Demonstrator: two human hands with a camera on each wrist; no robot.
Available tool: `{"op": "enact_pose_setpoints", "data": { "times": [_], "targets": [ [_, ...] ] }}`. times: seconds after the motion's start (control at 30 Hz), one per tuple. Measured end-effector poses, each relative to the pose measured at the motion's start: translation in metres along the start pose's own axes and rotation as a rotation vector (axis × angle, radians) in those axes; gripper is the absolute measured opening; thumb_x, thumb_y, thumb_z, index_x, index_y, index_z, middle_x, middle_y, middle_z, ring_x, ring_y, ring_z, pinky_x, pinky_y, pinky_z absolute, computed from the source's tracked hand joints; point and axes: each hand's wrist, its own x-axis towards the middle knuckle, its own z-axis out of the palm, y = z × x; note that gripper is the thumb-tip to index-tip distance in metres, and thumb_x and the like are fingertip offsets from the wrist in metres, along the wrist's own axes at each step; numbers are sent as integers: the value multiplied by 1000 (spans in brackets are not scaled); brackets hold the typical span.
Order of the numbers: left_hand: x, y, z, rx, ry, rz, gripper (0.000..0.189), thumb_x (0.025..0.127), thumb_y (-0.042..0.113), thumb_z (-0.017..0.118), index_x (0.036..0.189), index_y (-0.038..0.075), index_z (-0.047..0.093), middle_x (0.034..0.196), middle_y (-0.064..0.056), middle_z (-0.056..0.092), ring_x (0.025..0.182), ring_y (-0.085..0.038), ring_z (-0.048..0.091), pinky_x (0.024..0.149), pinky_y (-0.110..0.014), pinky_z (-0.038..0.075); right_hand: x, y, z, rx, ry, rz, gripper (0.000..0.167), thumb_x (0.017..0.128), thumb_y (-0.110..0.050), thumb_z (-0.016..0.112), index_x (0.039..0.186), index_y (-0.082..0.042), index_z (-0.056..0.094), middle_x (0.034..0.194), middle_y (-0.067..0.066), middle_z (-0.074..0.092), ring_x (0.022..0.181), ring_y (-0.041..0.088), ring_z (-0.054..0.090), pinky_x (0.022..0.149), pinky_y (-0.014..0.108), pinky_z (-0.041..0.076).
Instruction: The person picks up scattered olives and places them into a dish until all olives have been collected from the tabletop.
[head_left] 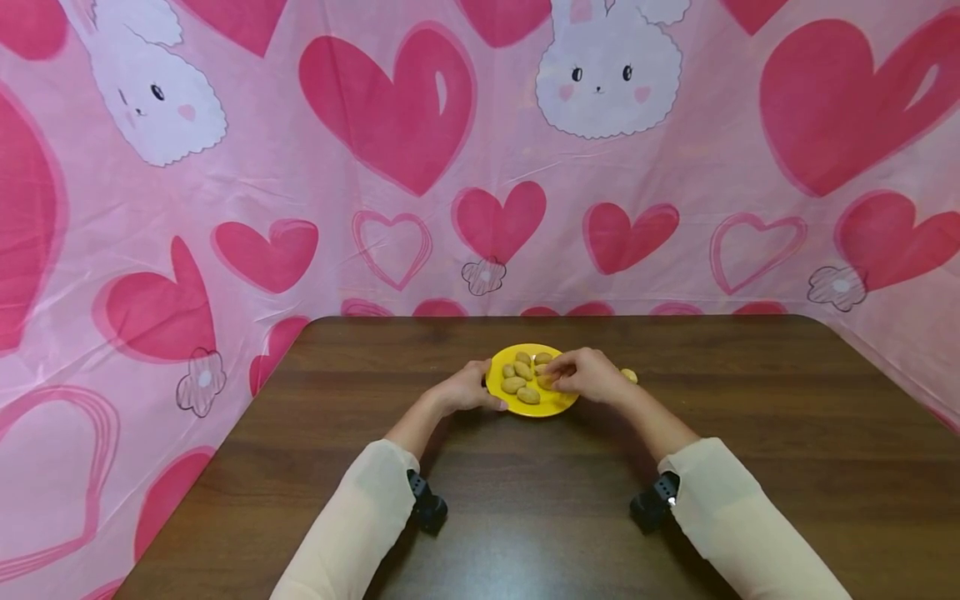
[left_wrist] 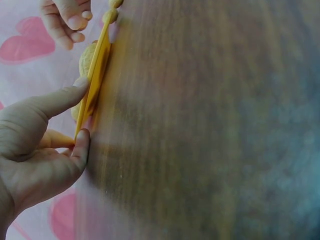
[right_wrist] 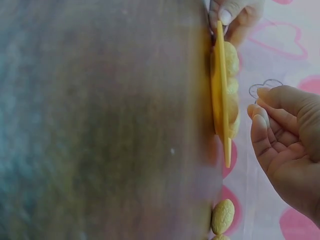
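Note:
A round yellow plate [head_left: 555, 403] stands on the table, bearing several tan, oval, wrinkled nut-like pieces [head_left: 513, 385]. My left hand [head_left: 467, 389] grips the plate's left rim, thumb on top and fingers at the edge and underneath. Over the plate's right side is my right hand [head_left: 592, 375], its fingers loosely bent and thumb close to the fingertips. In the right wrist view the right hand [right_wrist: 290, 140] is apart from the plate's surface, and nothing shows between its fingers. Part of the plate's right side is hidden by that hand in the head view.
Just right of the plate, behind my right wrist, a loose tan piece [head_left: 628, 376] lies on the table. The right wrist view shows a tan piece [right_wrist: 223, 216] with part of another below it. The brown wooden table [head_left: 525, 492] ends at a pink heart-patterned cloth [head_left: 337, 167].

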Motion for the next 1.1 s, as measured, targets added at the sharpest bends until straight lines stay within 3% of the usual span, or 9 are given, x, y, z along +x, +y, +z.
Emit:
{"op": "enact_pose_setpoints", "data": {
  "times": [0.2,0.6,1.1],
  "targets": [
    [0,1,0,-3,-2,-12,85,77,15,76,144,1,26,145,-16,26,128,-27,30,109,-41,18,-3,3,-9,19,17,1,25,81,-5,67,104,5,66,83,4,65,76,17,56,67,27,49],
    [-1,2,-1,0,-6,13,84,76,14,76,144,0,27,145,-16,27,128,-27,31,109,-42,17,-12,14,-24,18,59,43,28,83,-7,66,108,5,64,89,8,64,78,21,55,72,30,51],
    [-2,2,-1,-3,-2,4,84,76,14,76,144,1,28,144,-17,28,127,-28,30,109,-42,17,-28,26,-42,28,115,67,27,84,-7,65,106,8,63,85,9,65,75,20,57,65,26,49]
  ]
}}
